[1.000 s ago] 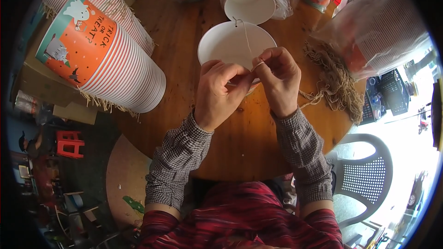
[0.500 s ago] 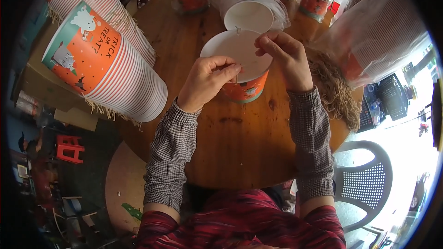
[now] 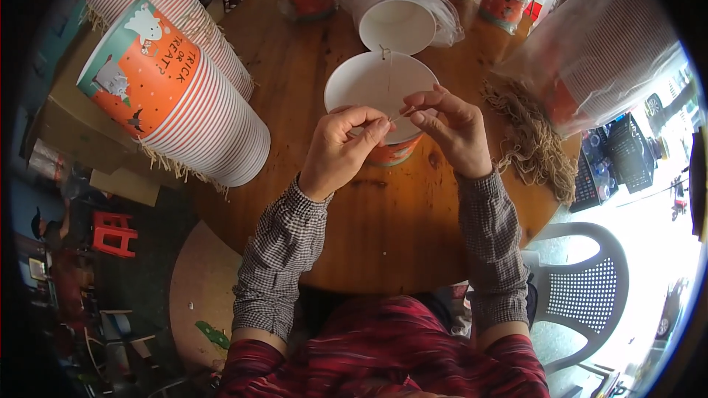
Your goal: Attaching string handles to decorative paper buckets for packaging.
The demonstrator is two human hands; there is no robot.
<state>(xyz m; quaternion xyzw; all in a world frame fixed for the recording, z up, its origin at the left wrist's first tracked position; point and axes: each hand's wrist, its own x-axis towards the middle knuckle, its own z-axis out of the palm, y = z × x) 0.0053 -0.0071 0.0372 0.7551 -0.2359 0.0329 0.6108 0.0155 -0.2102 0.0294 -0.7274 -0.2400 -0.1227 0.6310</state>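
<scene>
A round paper bucket (image 3: 394, 153), white inside and orange outside, stands upright before me on the table. A thin cord (image 3: 389, 82) crosses its mouth from a small knot or loop at the far rim to the near rim, where my fingers meet. My left hand (image 3: 341, 149) pinches the cord between thumb and forefinger just over the near rim. Close on its right, my right hand (image 3: 456, 131) pinches the cord's loose end, its other fingers curled. The tip of the cord between the two hands is too fine to make out fully.
Nested orange-and-white buckets (image 3: 173, 96) lean in tall stacks at the left. A heap of tan cords (image 3: 537, 144) lies at the right. Plastic-wrapped bucket stacks (image 3: 608, 51) line the back and right of the round wooden table (image 3: 383, 250). A grey chair (image 3: 582, 295) stands lower right.
My right hand has come down and nearer my left, bringing the cord's end toward the near rim. My left hand has shifted slightly right and toward me.
</scene>
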